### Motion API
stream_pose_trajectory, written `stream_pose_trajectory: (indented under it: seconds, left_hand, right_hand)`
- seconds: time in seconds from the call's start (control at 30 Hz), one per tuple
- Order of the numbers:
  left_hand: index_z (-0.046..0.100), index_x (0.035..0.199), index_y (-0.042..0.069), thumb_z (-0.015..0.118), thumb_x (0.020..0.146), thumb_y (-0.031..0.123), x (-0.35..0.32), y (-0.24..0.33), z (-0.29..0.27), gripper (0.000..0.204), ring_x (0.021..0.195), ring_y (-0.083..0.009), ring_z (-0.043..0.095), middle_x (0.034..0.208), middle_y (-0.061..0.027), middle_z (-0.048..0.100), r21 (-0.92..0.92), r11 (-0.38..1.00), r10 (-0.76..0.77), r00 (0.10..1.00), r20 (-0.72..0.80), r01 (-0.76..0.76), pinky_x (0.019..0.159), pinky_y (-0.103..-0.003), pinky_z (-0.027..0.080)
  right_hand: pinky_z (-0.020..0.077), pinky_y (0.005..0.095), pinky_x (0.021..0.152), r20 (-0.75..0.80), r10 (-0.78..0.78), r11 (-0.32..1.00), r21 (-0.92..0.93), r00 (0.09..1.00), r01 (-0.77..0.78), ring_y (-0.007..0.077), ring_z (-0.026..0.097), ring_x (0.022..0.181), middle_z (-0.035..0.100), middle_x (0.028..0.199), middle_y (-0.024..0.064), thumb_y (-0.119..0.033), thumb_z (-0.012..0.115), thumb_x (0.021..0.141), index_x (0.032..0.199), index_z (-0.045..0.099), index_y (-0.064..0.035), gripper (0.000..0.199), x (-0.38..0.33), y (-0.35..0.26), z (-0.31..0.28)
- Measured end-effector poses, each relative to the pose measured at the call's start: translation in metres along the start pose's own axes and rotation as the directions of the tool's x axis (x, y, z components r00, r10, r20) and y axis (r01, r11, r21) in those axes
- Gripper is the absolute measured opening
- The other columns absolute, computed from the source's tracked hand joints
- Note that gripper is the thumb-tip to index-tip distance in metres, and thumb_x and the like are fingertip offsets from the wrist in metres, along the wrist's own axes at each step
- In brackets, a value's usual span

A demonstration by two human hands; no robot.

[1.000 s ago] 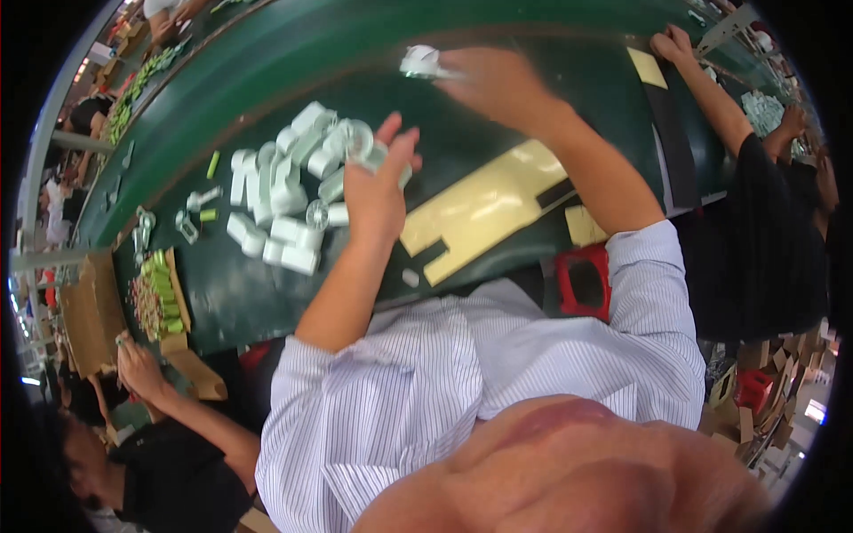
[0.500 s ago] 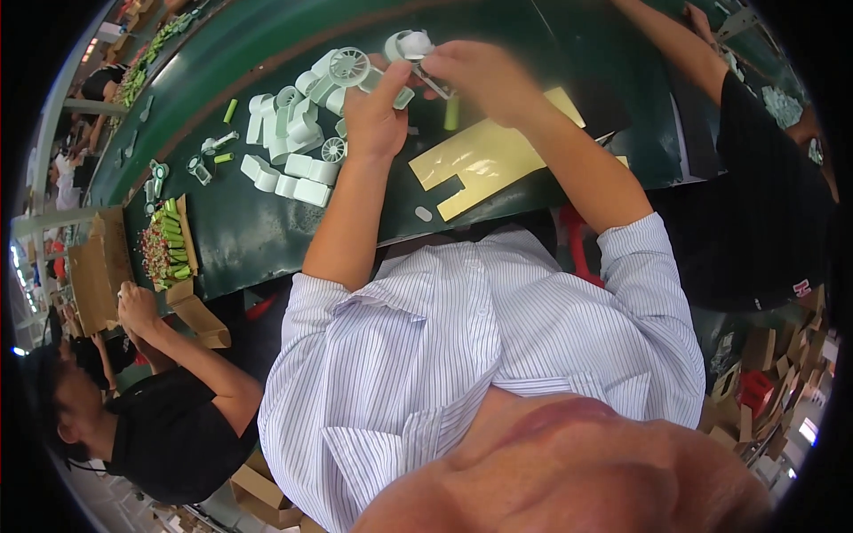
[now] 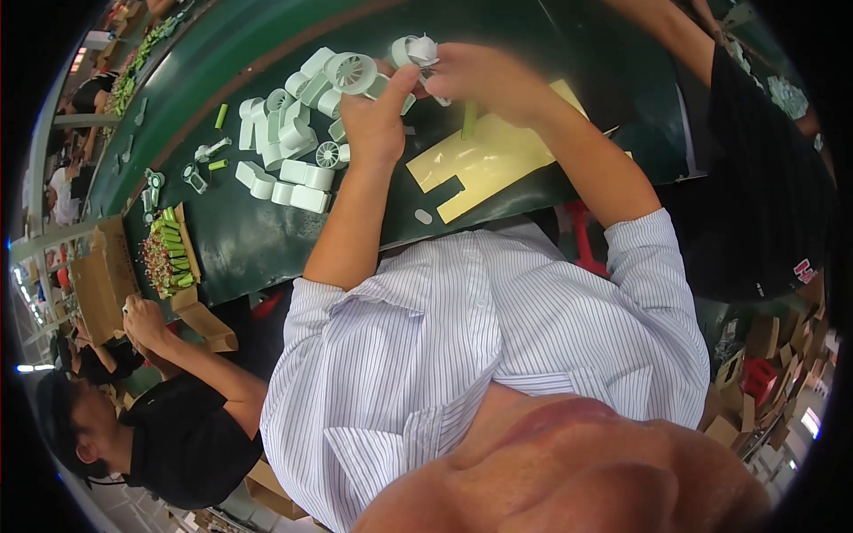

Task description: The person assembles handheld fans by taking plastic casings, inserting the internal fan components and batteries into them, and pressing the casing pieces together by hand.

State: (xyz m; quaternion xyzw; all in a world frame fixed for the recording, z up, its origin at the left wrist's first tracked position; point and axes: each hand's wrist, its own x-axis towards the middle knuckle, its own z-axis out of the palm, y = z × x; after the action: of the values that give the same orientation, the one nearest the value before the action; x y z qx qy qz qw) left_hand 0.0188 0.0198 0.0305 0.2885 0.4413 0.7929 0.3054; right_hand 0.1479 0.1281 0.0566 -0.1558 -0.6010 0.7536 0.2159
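Observation:
At the far part of the table, my left hand [image 3: 375, 120] is closed on a pale green handheld fan housing [image 3: 404, 51], its round head turned up. White fan blades [image 3: 421, 50] sit at the mouth of that head. My right hand [image 3: 484, 82] has its fingers closed at the right side of the same head, touching it near the blades. Below the right fingers hangs a green battery cell [image 3: 469, 120]. A round pale green grille [image 3: 351, 73] lies against my left thumb side; whether the hand touches it I cannot tell.
Several pale green fan shells [image 3: 289, 129] are heaped left of my left hand. A yellow sheet with a notch [image 3: 498, 160] lies under my right forearm. A box of green batteries [image 3: 173, 249] stands at the left edge. Co-workers sit left [image 3: 187, 426] and right [image 3: 755, 178].
The fan blades and head have shifted slightly right and down in the picture, with my right hand moving right. The battery cell has swung right. Both hands keep hold.

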Motion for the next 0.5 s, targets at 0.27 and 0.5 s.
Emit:
stream_pose_trajectory:
  seconds: [0.27, 0.5]
  left_hand:
    - [0.056, 0.094, 0.003, 0.070, 0.088, 0.007, 0.001, -0.008, -0.011, 0.016, 0.076, -0.0208, 0.065, 0.091, -0.0114, 0.066, -0.183, 0.978, -0.089, 0.993, 0.084, 0.103, 0.067, -0.034, 0.055]
    - [0.055, 0.111, 0.005, 0.063, 0.095, 0.017, 0.005, -0.017, -0.017, 0.021, 0.094, -0.0206, 0.062, 0.113, -0.0124, 0.062, -0.199, 0.947, -0.177, 0.928, 0.327, 0.251, 0.080, -0.036, 0.052]
  right_hand:
    - [0.0404, 0.0209, 0.070, 0.131, 0.240, 0.964, 0.083, 0.962, -0.252, 0.0067, 0.060, 0.084, 0.069, 0.096, 0.0013, -0.022, 0.077, 0.084, 0.107, 0.065, -0.0070, 0.030, 0.013, 0.020, -0.024]
    - [0.0453, 0.0232, 0.070, 0.321, 0.255, 0.936, 0.156, 0.912, -0.316, 0.0105, 0.063, 0.089, 0.068, 0.102, 0.0044, -0.019, 0.074, 0.088, 0.105, 0.062, -0.0070, 0.024, 0.009, 0.031, -0.026]
